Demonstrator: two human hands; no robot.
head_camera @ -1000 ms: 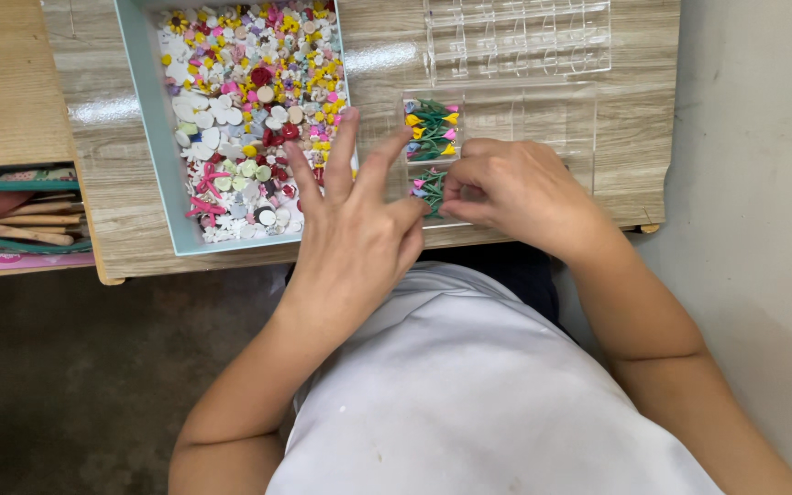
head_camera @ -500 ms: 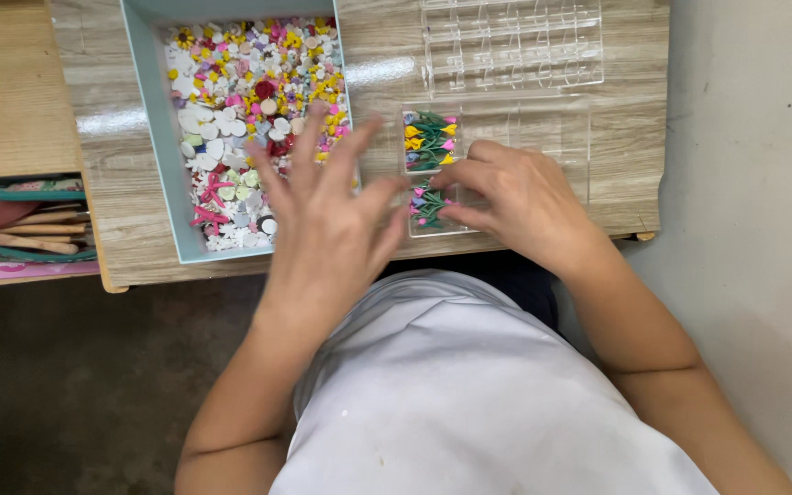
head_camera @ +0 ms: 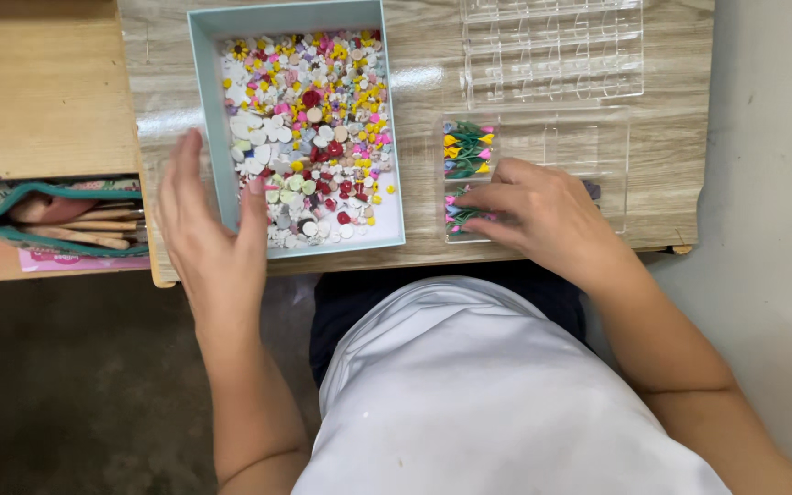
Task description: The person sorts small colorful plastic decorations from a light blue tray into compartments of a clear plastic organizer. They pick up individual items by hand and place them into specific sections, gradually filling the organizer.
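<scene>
Fingertips [head_camera: 466, 196] touch tiny flowers [head_camera: 462, 216].

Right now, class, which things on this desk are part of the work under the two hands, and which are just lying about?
In use:
left hand, open on the edge of the pale blue tray of small coloured flower pieces
right hand, fingers on the clear compartment box holding tiny tulips

Lying about:
clear lid at the back
teal pencil pouch on the side shelf
</scene>
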